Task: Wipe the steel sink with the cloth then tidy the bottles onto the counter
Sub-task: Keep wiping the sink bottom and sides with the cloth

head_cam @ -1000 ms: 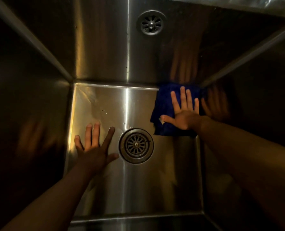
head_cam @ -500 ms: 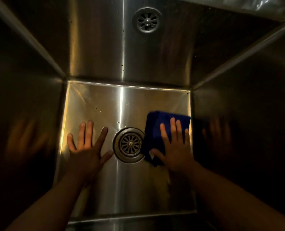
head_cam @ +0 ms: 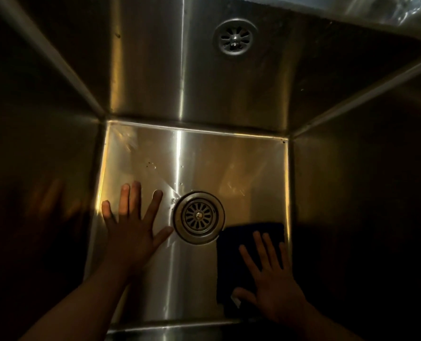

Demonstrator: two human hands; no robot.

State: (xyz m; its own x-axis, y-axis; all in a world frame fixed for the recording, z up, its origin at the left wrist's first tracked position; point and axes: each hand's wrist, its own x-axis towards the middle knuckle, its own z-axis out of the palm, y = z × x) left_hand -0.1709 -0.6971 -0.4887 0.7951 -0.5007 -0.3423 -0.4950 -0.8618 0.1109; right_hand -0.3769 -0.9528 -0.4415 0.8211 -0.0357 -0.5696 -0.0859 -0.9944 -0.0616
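The left hand (head_cam: pixel 130 227) stays flat, fingers spread and holding nothing, on the floor of the brushed steel sink (head_cam: pixel 204 153), just left of the round drain strainer (head_cam: pixel 199 217). Right of the strainer, the right hand (head_cam: pixel 270 279), fingers straight, presses the dark blue cloth (head_cam: pixel 239 254), which has slid nearer the person than before.

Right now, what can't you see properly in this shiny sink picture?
Head view:
- Bottles and counter: outside the frame.
- Folded dark blue cloth: partly under the flat right hand, edges lost in shadow.
- Steel sink's side walls: too dark to tell.
- Shiny crinkled thing at top right: cut off, blurred.
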